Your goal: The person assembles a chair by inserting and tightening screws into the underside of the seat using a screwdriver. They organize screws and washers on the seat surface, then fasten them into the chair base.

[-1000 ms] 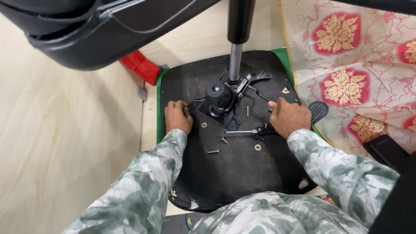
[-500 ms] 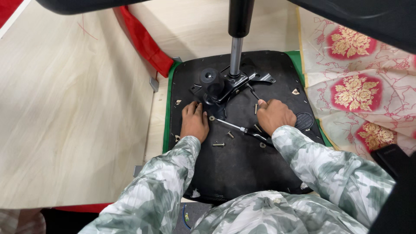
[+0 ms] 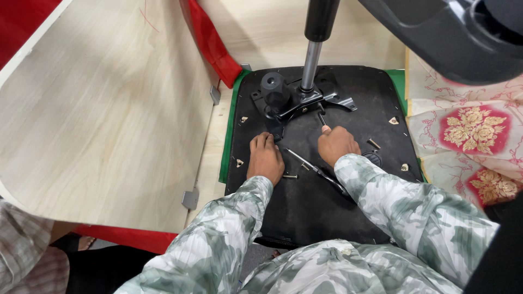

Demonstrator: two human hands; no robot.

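Both my hands have moved up toward the metal bracket: my left hand lies flat on the seat underside, my right hand now pinches a small tool.

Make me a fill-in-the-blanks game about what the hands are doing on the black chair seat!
1. Both hands rest on the underside of a ____ chair seat.
2. The right hand holds a small tool pointed at the metal ____ under the shiny post.
3. A loose screw lies beside the ____ hand.
4. The sleeves are green and ____.

Missing words: black; bracket; left; white
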